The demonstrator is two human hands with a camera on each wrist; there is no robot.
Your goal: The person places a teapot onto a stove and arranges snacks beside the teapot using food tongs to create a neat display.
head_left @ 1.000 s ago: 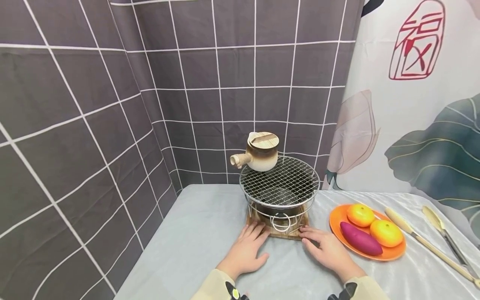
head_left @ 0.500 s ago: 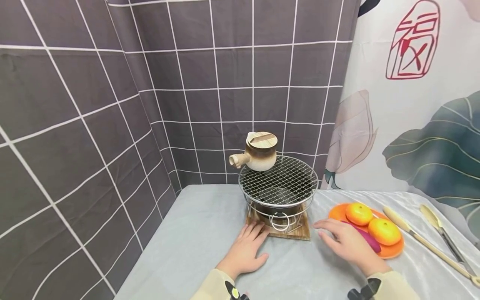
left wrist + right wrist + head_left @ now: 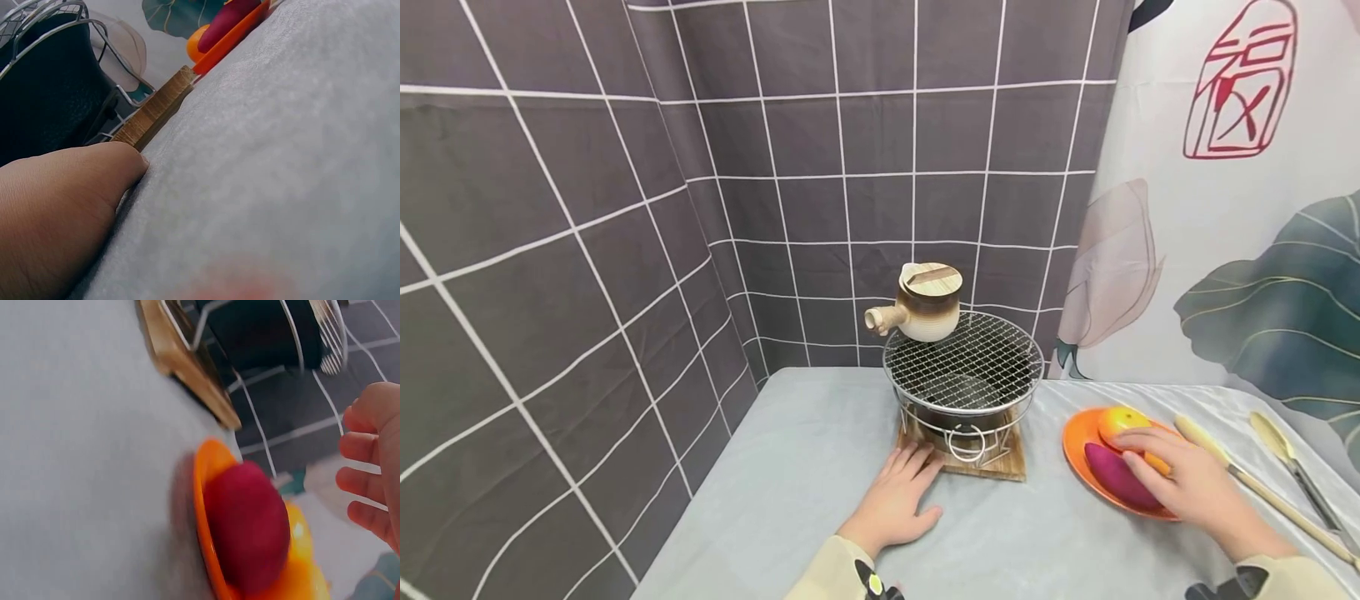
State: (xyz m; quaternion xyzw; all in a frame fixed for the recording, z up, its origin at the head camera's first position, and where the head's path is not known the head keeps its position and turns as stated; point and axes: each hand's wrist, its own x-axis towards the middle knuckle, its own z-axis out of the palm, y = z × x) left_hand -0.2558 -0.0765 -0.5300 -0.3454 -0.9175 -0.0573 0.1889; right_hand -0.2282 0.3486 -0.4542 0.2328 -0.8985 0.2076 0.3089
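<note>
My left hand [image 3: 895,504] lies flat on the table, fingertips at the front left edge of a wooden board [image 3: 1000,468]. On that board stands a small round grill [image 3: 966,375] with a wire mesh top. My right hand [image 3: 1183,475] hovers over the orange plate [image 3: 1073,458] with fingers loosely bent, holding nothing. The plate carries a purple sweet potato [image 3: 247,528] and two oranges; the rear orange [image 3: 1120,423] shows, while the front one is mostly hidden by my right hand in the head view.
A small clay pot [image 3: 928,308] with a wooden lid and side handle sits on the grill's rear left. Right of the plate lie a long wooden-handled utensil [image 3: 1277,496] and a pair of tongs [image 3: 1300,471]. Tile-patterned cloth [image 3: 805,208] hangs behind and at left.
My right hand has left the board's right corner and moved right and up over the plate. My left hand stays at the board.
</note>
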